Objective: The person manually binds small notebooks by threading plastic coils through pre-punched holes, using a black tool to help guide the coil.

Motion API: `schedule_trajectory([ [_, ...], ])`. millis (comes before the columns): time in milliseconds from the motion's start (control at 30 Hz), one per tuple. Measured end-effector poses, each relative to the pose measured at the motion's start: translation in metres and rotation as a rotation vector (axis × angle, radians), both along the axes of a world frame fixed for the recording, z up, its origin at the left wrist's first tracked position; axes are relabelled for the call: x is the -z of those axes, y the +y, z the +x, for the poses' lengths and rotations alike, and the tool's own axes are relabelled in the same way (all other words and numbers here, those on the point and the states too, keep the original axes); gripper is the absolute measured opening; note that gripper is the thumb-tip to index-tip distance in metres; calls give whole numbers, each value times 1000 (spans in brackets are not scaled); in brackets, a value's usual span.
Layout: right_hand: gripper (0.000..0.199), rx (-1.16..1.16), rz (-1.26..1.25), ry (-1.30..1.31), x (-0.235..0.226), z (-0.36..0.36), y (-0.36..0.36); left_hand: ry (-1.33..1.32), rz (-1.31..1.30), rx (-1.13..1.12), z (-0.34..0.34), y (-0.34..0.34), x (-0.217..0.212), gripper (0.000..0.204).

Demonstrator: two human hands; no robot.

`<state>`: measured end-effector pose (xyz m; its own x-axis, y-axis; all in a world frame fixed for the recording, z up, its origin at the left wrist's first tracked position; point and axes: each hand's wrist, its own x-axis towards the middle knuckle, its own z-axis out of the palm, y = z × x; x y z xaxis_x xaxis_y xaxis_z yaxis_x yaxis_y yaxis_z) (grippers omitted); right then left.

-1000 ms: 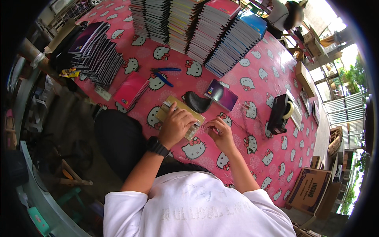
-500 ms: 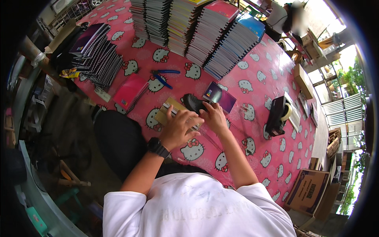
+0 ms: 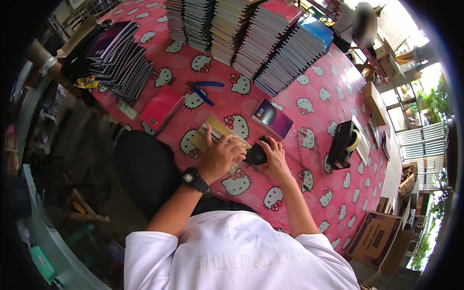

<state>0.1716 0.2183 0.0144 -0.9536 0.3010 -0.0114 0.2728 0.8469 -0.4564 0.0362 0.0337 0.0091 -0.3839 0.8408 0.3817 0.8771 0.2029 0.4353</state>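
Note:
A tan, board-like piece with a pale strip along it lies on the table in front of me. Over its near side rests my left hand, fingers spread and partly bent, a black watch on the wrist. My right hand is closed round a smooth black rounded object, whose exact kind I cannot make out. This object sits at the right end of the tan piece, close to my left fingertips. Just beyond is a purple spiral notebook. The underside of the tan piece is hidden.
Blue-handled pliers and a pink spiral notebook lie farther left. Tall notebook stacks stand at the back, a dark stack at the far left. To the right are a tape dispenser and a cardboard box.
My right hand has drawn the black object nearer to me and to the right, away from the purple notebook. My left hand stays over the tan piece.

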Motion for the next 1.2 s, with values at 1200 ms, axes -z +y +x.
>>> schedule_trajectory([
  [1200, 44, -287, -416, 101, -43, -66, -3, -672, 410, -414, -33, -17, 15, 62],
])
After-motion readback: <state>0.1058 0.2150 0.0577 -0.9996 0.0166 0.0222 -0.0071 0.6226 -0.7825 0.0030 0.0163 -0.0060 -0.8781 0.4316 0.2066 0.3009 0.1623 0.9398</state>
